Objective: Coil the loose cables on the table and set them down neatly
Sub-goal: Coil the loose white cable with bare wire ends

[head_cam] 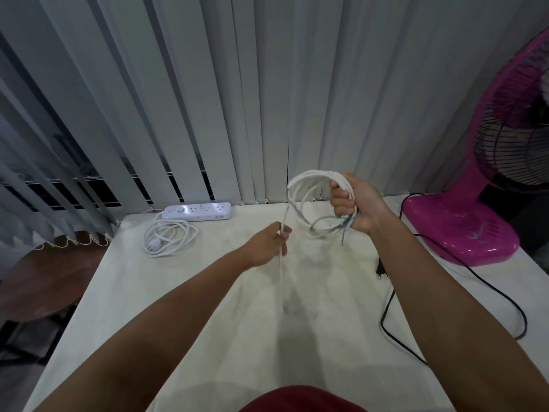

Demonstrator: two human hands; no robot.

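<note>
A white cable (300,185) is wound into several loops that my right hand (355,203) grips in the air above the table (178,307). Bare coloured wire ends stick out below that fist. From the loops a straight tail of the same cable runs down and left through my left hand (271,243), which pinches it and lets the rest hang toward the tabletop. At the table's back left lies a white power strip (198,211), its own cord (166,237) coiled loosely in front of it with the plug inside the coil.
A pink fan (463,227) stands at the right. Its black cord (505,298) snakes over the table's right side, ending in a black plug (470,267). Grey vertical blinds (237,99) hang behind. A brown round stool (44,278) sits left of the table.
</note>
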